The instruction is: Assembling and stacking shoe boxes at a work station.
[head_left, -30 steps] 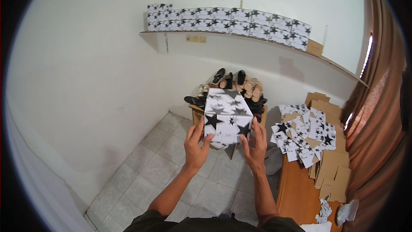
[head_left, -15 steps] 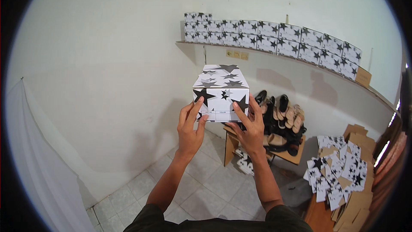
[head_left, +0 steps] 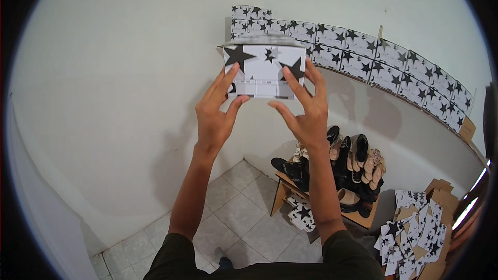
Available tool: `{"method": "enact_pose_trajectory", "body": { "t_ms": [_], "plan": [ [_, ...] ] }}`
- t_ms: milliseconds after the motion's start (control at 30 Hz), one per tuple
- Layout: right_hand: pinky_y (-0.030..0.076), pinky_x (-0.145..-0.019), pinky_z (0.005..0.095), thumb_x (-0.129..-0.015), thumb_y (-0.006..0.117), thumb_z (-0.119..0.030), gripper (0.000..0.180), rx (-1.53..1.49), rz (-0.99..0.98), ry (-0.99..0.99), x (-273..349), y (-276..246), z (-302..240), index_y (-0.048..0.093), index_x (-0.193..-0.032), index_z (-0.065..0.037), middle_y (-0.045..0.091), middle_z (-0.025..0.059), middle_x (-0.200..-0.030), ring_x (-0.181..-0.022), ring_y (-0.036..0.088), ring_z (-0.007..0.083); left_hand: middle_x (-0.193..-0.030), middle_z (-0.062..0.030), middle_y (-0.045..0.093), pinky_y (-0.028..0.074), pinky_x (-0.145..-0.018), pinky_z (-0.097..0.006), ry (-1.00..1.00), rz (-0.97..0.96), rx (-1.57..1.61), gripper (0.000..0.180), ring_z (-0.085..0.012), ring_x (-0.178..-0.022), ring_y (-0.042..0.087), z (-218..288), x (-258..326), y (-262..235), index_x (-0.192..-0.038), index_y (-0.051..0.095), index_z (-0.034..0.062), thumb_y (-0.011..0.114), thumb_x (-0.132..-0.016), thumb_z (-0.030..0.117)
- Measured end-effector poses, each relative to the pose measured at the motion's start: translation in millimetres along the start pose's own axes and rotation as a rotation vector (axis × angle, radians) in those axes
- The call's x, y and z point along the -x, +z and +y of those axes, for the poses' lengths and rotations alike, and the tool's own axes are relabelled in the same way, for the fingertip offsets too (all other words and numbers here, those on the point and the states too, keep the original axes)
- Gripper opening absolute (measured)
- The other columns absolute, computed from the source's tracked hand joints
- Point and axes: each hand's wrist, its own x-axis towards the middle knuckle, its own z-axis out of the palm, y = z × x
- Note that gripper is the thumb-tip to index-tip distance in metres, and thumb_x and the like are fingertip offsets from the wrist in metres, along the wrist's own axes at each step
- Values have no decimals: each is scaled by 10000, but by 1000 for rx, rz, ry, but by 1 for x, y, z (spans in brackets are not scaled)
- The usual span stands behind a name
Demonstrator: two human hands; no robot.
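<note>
A white shoebox (head_left: 262, 70) with black and grey stars is raised in front of me, its printed end panel toward me. On its left side my left hand (head_left: 215, 106) grips it, fingertips on the front and thumb under the lower edge. From the right, my right hand (head_left: 306, 109) clasps it the same way, with some fingers along the side. The box hides part of a wall shelf (head_left: 358, 79) behind it. Along that shelf stand similar star-patterned shoeboxes (head_left: 358, 44), mostly stacked two high, three high at the left end.
Below the shelf, a small wooden table (head_left: 280, 197) bears black and beige shoes (head_left: 358, 161). Flat star-printed cardboard pieces (head_left: 415, 233) lie heaped at the lower right, beside brown cardboard (head_left: 443, 197). A white curtain (head_left: 36, 202) hangs at the left.
Both hands have lifted the shoebox higher, up to the level of the shelf, with the arms stretched further out. The view has shifted, and a foot now shows on the floor.
</note>
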Motion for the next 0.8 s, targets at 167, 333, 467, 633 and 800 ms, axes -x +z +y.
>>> {"method": "enact_pose_trajectory", "body": {
  "t_ms": [167,333,467,633,800],
  "plan": [
    [575,-961,422,-752,855,-116,652,146,78,-64,-33,83,35,644,-1360,-223,423,180,-1508,-1245,555,339,-1420,-121,588,603,-944,-413,35,33,117,631,-268,-1276,590,-80,-55,0,-1428,565,155,785,-845,56],
    [583,-947,407,-740,863,-115,626,206,151,-100,-76,155,69,670,-1328,-209,441,181,-1493,-1225,566,331,-1403,-120,603,604,-943,-419,169,23,173,628,-274,-1276,590,-158,-130,-2,-1420,575,161,791,-839,61],
    [577,-938,411,-727,872,-131,637,279,231,-121,-117,208,98,671,-1327,-205,452,189,-1482,-1191,591,345,-1391,-117,613,605,-940,-422,260,-14,220,615,-268,-1277,589,-210,-195,-2,-1403,594,160,796,-831,61],
    [553,-929,439,-729,875,-176,629,323,253,-169,-157,259,149,674,-1323,-226,477,171,-1470,-1188,597,349,-1360,-102,632,617,-928,-416,261,16,345,611,-238,-1230,610,-270,-251,20,-1395,602,150,802,-825,61],
    [556,-913,437,-734,874,-217,616,361,245,-180,-174,298,206,677,-1317,-238,474,160,-1474,-1180,602,337,-1329,-105,645,629,-918,-405,305,13,434,601,-218,-1204,618,-334,-289,59,-1394,601,152,797,-832,62]
  ]
}}
